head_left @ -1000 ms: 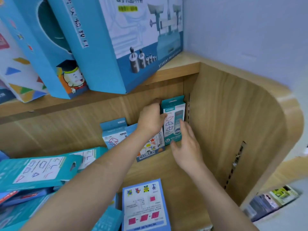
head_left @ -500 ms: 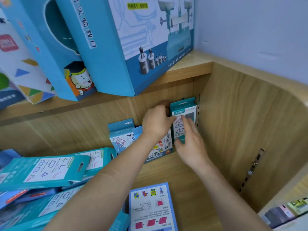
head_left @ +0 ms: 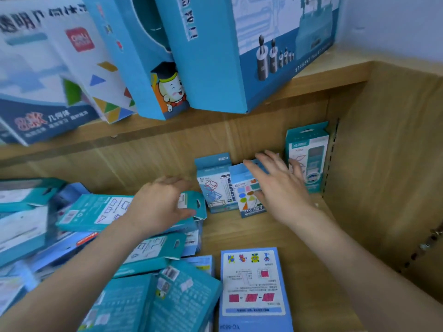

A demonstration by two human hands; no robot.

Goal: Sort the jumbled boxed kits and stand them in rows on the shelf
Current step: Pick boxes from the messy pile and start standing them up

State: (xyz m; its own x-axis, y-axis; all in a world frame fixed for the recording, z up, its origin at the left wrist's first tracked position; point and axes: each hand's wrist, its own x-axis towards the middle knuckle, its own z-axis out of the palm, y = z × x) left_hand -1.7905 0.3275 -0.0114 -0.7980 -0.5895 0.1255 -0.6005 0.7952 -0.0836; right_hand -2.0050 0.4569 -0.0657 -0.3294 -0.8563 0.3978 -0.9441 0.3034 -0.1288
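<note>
While the right hand (head_left: 280, 188) spreads open by standing boxes (head_left: 214, 188), the left hand (head_left: 160, 204) covers a teal box (head_left: 96, 212)'s edge, grip unclear, bare shelf (head_left: 239, 233) between.

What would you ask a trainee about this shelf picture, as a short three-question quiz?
1. Choose: the tall teal box stands A) upright in the back right corner, B) on the floor, C) flat at the front edge.
2. True or false: the left hand lies on the jumbled pile of boxes.
3. Fill in: the right hand, in front of the standing blue boxes, has its fingers ___.
Key: 1 A; 2 true; 3 spread.
</note>
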